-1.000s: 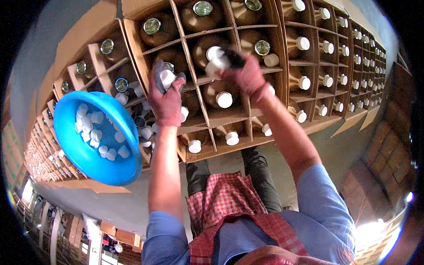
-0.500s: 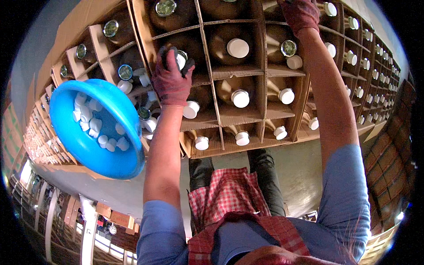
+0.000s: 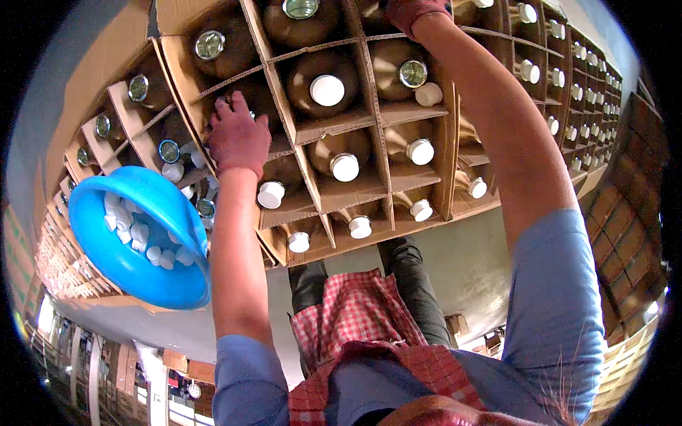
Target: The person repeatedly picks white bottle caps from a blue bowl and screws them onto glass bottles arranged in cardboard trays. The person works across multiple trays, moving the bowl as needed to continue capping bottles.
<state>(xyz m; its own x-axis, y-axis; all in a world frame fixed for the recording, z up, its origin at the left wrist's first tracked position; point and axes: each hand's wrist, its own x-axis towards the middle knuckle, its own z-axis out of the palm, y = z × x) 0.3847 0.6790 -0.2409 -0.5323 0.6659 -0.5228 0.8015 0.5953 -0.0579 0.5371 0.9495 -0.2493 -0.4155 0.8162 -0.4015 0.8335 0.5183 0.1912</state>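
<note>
My left hand (image 3: 239,138), in a dark red glove, reaches over one compartment of a cardboard box (image 3: 419,179). Its fingers and thumb are closed around a bottle top, and a pale bit of cap (image 3: 252,114) shows between them. My right hand (image 3: 418,13), gloved alike, is at the upper edge over a farther compartment; its fingertips are cut off. Below it stands an open glass bottle (image 3: 413,74) with a loose white cap (image 3: 428,94) beside its neck. Nearby bottles carry white caps (image 3: 327,91). An uncapped bottle (image 3: 209,45) stands beyond my left hand.
A blue basin (image 3: 128,273) holding several loose white caps (image 3: 140,232) rests tilted on boxes at left. Bottles there look mostly uncapped. More divided boxes with white-capped bottles (image 3: 530,71) stretch off to the right. Cardboard dividers (image 3: 341,128) stand between the bottles.
The whole view has shifted, so boxes and basin appear farther left and mostly lower. My left hand has moved slightly away from me over the same compartment. My right hand stays over the far row.
</note>
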